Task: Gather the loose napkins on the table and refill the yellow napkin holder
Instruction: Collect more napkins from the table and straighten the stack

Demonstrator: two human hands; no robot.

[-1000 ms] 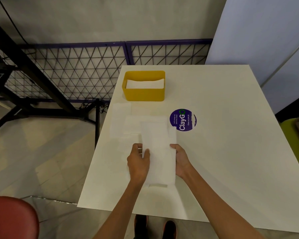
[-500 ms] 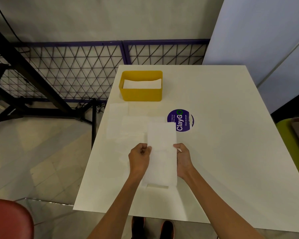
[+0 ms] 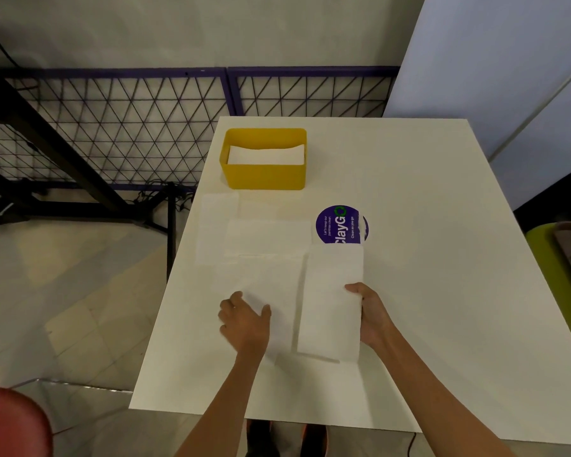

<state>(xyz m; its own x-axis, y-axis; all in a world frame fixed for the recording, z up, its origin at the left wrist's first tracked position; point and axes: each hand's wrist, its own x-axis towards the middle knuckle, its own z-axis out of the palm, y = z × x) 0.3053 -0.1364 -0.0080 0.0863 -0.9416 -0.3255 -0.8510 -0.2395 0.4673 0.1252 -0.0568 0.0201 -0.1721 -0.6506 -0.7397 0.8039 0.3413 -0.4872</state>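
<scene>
The yellow napkin holder stands at the far left of the white table, with white napkins inside. My right hand grips the right edge of a small stack of folded napkins, lifted just above the table and covering the sticker's lower edge. My left hand lies palm down, fingers apart, on a loose napkin flat on the table. Two more loose napkins, one in the middle and one near the left edge, lie between my hands and the holder.
A round purple ClayGo sticker is stuck to the table right of the loose napkins. A purple wire fence and black frame stand beyond the left edge. A red stool sits at lower left, a green seat at right.
My left hand let go of the napkin stack and moved left onto a loose napkin. My right hand carried the stack slightly right, holding it alone.
</scene>
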